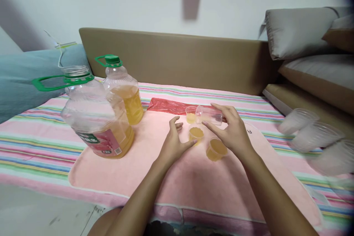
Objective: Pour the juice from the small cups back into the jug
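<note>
Three small clear cups of yellow liquid stand on a pink towel (116,171): a far one (190,114), a middle one (196,133) and a near one (216,149). My right hand (231,131) grips an empty clear cup (208,114) lying on its side, mouth toward the far cup. My left hand (174,142) rests on the towel, fingers curled and apart, its fingertips touching the middle cup.
A large uncapped oil jug (95,118) with a green handle stands at the left, a capped smaller jug (123,90) behind it. A red plastic bag (168,106) lies at the towel's far edge. Stacked empty cups (312,132) lie at the right. A striped sheet (33,140) covers the bed.
</note>
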`<state>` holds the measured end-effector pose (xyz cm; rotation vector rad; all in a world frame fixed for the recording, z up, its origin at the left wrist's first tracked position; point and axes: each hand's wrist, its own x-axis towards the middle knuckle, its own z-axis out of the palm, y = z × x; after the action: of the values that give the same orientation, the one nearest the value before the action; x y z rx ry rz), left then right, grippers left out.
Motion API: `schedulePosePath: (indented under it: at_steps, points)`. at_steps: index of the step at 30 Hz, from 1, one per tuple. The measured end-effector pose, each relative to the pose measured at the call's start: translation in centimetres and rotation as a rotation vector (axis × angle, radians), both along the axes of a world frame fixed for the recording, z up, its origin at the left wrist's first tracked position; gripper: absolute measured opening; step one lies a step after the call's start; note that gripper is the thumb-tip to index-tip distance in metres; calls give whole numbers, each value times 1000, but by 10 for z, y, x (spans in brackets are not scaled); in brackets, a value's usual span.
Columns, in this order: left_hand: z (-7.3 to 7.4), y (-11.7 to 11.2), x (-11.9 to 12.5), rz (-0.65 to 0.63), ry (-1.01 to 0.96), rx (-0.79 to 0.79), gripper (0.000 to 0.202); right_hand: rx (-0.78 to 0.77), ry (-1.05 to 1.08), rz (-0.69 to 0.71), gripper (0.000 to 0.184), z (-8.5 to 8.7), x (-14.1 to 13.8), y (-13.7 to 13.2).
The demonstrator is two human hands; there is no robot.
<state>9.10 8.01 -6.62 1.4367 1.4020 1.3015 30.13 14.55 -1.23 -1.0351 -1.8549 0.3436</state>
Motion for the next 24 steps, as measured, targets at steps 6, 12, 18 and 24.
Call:
schedulePosePath:
  at_steps: [6, 12, 18, 24]
  points:
    - [-1, -4, -2, 7, 39, -5, 103, -118, 121, 8, 70, -3, -3, 0]
    - [1, -10, 0, -8, 72, -20, 99, -14, -4, -10, 53, 2, -2, -2]
    - [2, -13, 1, -17, 103, -29, 97, -82, 58, 23, 69, -3, -2, 0]
    - [3, -13, 1, -7, 129, -25, 94, -123, 298, 12, 71, -5, -2, 3]
